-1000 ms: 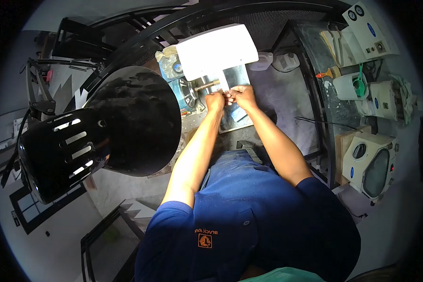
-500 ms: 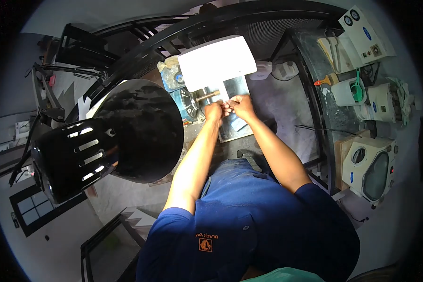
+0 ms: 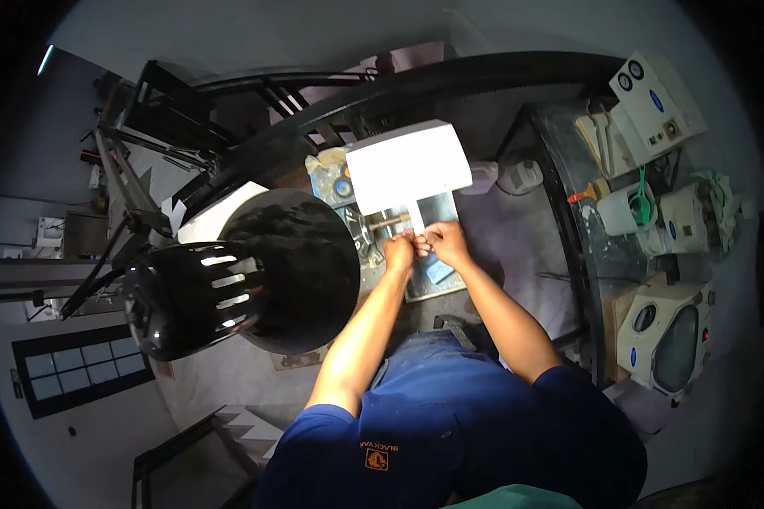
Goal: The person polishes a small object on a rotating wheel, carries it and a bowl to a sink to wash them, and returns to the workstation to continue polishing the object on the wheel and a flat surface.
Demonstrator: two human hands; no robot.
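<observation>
My left hand (image 3: 399,253) and my right hand (image 3: 447,243) meet over a metal tray (image 3: 424,291), fingers closed in a pinch. Anything between the fingertips is too small to make out. Just beyond my left hand, a brownish spindle (image 3: 390,221) sticks out from a machine (image 3: 362,239) at the left. Above the hands stands a brightly lit white hood (image 3: 409,167). A light-blue block (image 3: 439,271) lies on the tray below my right hand.
A large black lamp (image 3: 293,271) blocks much of the view on the left. On the right-hand bench are a white tub (image 3: 624,212) with a green scoop (image 3: 643,204), a brush (image 3: 592,191), a gauge unit (image 3: 658,106) and a windowed machine (image 3: 666,335). White jugs (image 3: 519,176) stand behind.
The whole view has shifted, so the bench, lamp and hands appear lower and the lamp further right. Both hands stay together beside the spindle, with only slight finger movement.
</observation>
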